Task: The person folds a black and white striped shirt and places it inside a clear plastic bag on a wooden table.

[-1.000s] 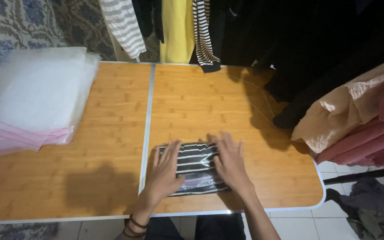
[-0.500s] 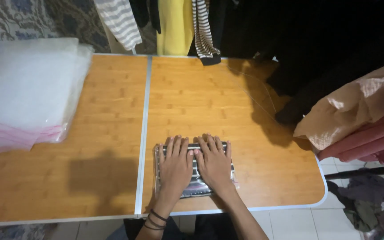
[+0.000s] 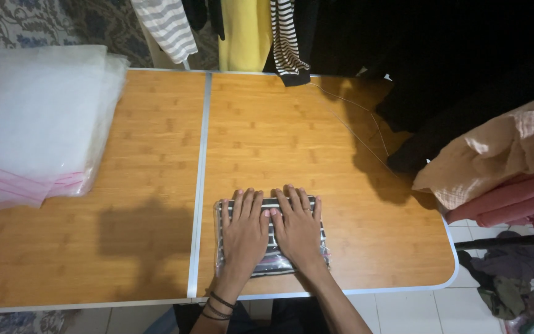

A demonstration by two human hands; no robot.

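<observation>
Striped garment in clear bag (image 3: 271, 263) under both hands: left hand (image 3: 243, 234), right hand (image 3: 298, 227) flat, fingers spread, pressing.

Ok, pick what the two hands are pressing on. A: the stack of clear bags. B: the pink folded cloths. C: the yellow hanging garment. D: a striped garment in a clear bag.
D: the left hand and right hand lie flat, side by side, on the bagged striped garment near the table front edge.

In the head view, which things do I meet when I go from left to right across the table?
Stack of clear plastic bags → metal seam of the table → left hand → right hand, both flat on the bagged striped garment → pile of folded pink and peach cloth.
</observation>
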